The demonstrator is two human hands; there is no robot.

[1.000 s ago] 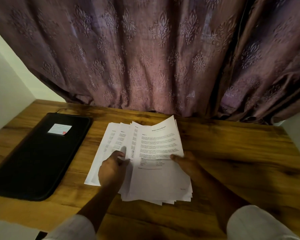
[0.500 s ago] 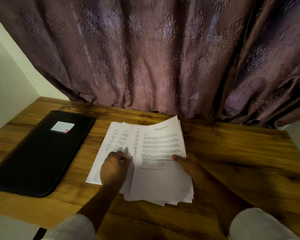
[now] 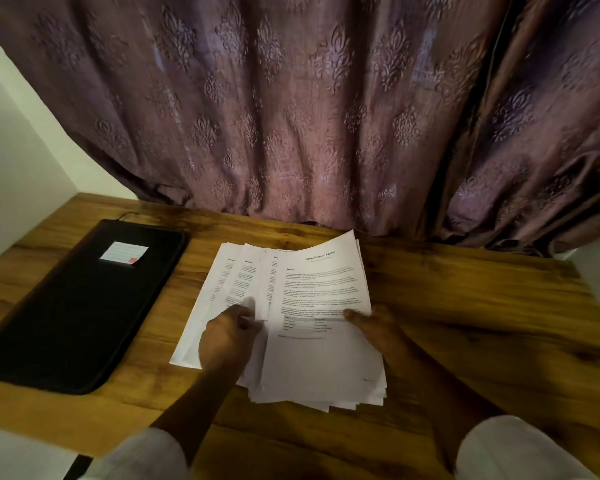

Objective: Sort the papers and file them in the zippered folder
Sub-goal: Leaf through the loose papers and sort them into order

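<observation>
Your left hand [image 3: 227, 336] pinches a sheet among the fanned papers [image 3: 321, 362] on the worktop [image 3: 465, 323], your right hand [image 3: 373, 327] grips their right edge under its thumb, and the black zippered folder [image 3: 84, 306] lies flat to their left.

This looks like a room in a home, with one corner used for paperwork. Beyond the fingers [image 3: 234, 315] a heavy mauve curtain [image 3: 291, 116] with an embossed floral pattern hangs in folds, its hem meeting the back edge of a wood-grain desk [image 3: 482, 306]. Plain pale walls [image 3: 14, 150] stand far to either side of the fingers. Printed papers [image 3: 319, 289] lie under the fingers, a black zippered folder [image 3: 66, 323] well to their left
</observation>
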